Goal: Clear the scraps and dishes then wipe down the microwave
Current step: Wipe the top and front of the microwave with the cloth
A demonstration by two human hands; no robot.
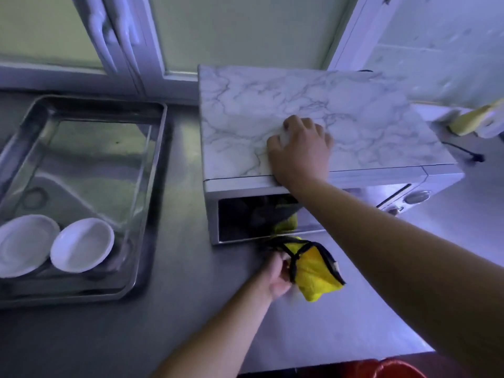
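A white microwave [354,177] with a marble-patterned top stands on the steel counter, and its dark door window [245,216] faces me. My right hand [300,148] rests on the top near the front edge, fingers bent down against the surface, with nothing clearly in it. My left hand [276,276] grips a bunched yellow cloth [316,271] with black trim just in front of the door's lower edge. The cloth's yellow shows reflected in the door. Two white dishes [26,245] [81,244] lie in a steel tray [152,186] at the left.
The microwave's knobs [416,197] are at its right front. A black cord [463,152] and a yellow object [474,118] lie to the microwave's right. A red bucket [395,369] sits below the counter's front edge. Window frames run along the back.
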